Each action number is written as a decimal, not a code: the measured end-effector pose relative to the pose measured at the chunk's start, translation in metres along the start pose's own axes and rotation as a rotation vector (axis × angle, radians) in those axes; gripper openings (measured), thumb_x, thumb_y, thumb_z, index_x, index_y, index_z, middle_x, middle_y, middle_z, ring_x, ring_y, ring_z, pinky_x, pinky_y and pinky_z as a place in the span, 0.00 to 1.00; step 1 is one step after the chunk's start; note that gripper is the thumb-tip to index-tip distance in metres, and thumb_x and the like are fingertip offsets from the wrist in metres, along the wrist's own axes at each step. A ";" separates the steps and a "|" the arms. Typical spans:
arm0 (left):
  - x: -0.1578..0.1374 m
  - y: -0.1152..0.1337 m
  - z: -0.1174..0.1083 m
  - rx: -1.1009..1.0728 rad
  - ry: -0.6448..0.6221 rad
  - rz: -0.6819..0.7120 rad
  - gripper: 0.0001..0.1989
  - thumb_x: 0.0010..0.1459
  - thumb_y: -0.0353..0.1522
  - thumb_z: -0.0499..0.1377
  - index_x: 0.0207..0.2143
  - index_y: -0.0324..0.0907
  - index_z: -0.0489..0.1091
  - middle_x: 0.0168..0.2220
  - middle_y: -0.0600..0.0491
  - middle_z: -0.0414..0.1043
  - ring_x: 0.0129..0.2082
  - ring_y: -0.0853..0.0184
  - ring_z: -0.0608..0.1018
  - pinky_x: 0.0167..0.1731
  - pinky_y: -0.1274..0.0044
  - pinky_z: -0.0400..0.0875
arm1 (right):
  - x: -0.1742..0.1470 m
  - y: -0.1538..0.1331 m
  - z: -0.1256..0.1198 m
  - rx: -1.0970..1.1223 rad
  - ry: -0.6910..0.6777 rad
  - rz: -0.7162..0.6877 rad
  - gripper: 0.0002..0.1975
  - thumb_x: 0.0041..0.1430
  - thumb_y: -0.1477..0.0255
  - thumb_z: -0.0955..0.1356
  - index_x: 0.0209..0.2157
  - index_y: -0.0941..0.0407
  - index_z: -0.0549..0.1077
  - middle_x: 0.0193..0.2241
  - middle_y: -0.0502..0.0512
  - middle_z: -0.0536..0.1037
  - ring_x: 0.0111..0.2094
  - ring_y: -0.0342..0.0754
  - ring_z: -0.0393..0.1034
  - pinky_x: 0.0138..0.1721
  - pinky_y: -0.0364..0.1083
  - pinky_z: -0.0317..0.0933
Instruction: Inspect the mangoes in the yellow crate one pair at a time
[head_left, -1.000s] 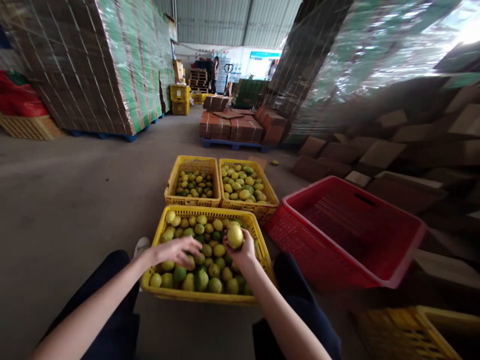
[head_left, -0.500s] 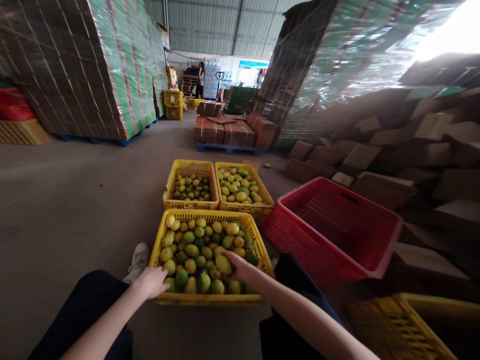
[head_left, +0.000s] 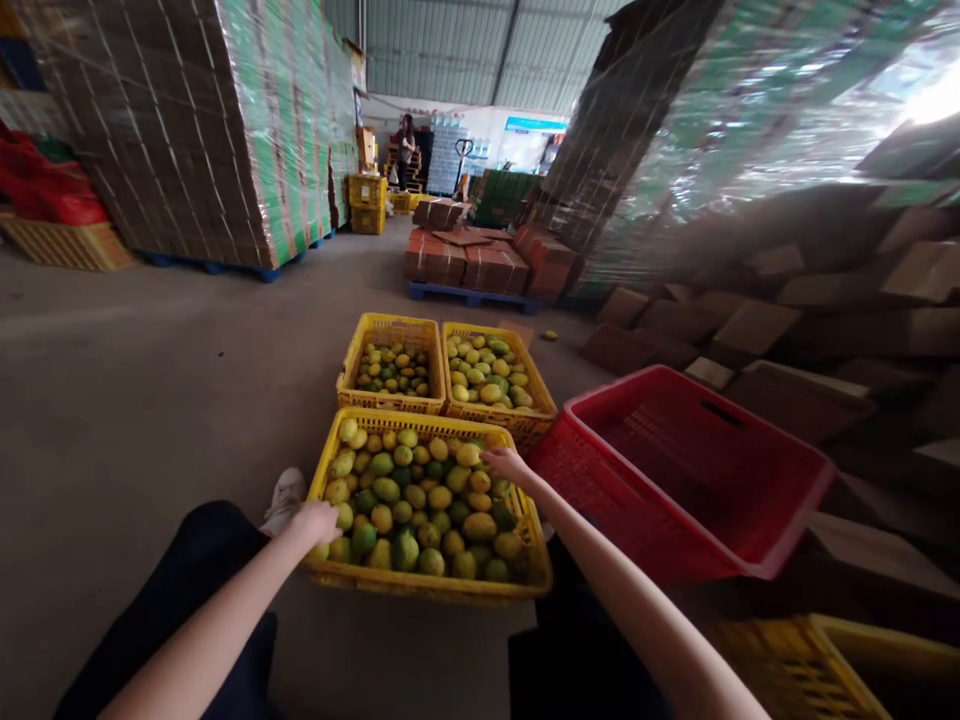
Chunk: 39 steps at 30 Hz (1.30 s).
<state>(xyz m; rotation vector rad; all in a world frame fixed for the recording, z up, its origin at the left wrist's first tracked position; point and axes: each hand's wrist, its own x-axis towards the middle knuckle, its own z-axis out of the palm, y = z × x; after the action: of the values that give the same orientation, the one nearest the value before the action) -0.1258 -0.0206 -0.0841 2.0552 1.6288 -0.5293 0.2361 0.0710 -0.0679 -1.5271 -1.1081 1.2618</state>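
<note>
A yellow crate (head_left: 427,578) full of yellow and green lemons (head_left: 406,548) stands on the floor between my legs. Over its left rim lies my left hand (head_left: 318,522), fingers loosely apart beside the lemons there, with nothing visible in it. My right hand (head_left: 508,466) reaches in over the right side. Its fingers stretch toward a yellow lemon (head_left: 468,455) near the far right corner, at or very near its surface; the fingertips are partly hidden. A larger yellow lemon (head_left: 480,527) rests on the pile nearer me.
Behind the crate are two more yellow crates of lemons (head_left: 390,402) (head_left: 541,412). A red crate (head_left: 577,500) stands tilted at right, another yellow crate (head_left: 810,665) at lower right. Cardboard pieces (head_left: 757,325) are heaped beyond. Wrapped stacks (head_left: 289,180) flank the aisle; a person (head_left: 406,155) stands far back.
My right hand has let go of the lemon it held, which now lies on the pile, and has moved away toward the far right corner. The left hand stays at the left rim.
</note>
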 end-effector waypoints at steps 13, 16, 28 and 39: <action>0.003 0.029 -0.002 -0.057 0.014 0.083 0.18 0.62 0.36 0.57 0.49 0.37 0.78 0.53 0.32 0.77 0.53 0.41 0.78 0.52 0.56 0.71 | 0.009 0.047 0.043 -0.838 -0.025 -0.079 0.26 0.48 0.87 0.69 0.50 0.56 0.73 0.60 0.66 0.71 0.66 0.64 0.56 0.61 0.56 0.55; 0.002 0.032 -0.009 -0.092 0.036 0.094 0.18 0.64 0.36 0.56 0.51 0.36 0.76 0.54 0.31 0.76 0.54 0.40 0.78 0.53 0.55 0.69 | 0.030 0.045 0.049 -0.956 -0.035 -0.061 0.29 0.51 0.87 0.67 0.55 0.55 0.71 0.65 0.68 0.66 0.69 0.65 0.53 0.63 0.60 0.52; -0.008 0.045 -0.038 -1.050 0.481 0.165 0.15 0.54 0.40 0.67 0.42 0.45 0.73 0.50 0.42 0.78 0.57 0.47 0.76 0.61 0.62 0.65 | 0.017 0.025 0.056 -0.802 -0.006 0.134 0.15 0.55 0.67 0.75 0.43 0.58 0.77 0.38 0.61 0.81 0.41 0.58 0.78 0.39 0.52 0.73; -0.010 0.082 -0.043 -2.541 -0.074 -0.274 0.20 0.71 0.39 0.44 0.53 0.37 0.68 0.43 0.41 0.79 0.39 0.55 0.83 0.42 0.63 0.79 | -0.076 -0.066 0.111 -0.352 -0.355 -0.289 0.22 0.62 0.48 0.66 0.29 0.53 0.74 0.23 0.50 0.79 0.24 0.48 0.74 0.31 0.46 0.71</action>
<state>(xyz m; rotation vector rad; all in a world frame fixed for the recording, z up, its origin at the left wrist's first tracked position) -0.0476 -0.0192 -0.0340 -0.1534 0.9186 1.0046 0.1111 0.0221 -0.0016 -1.3493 -1.7911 1.2058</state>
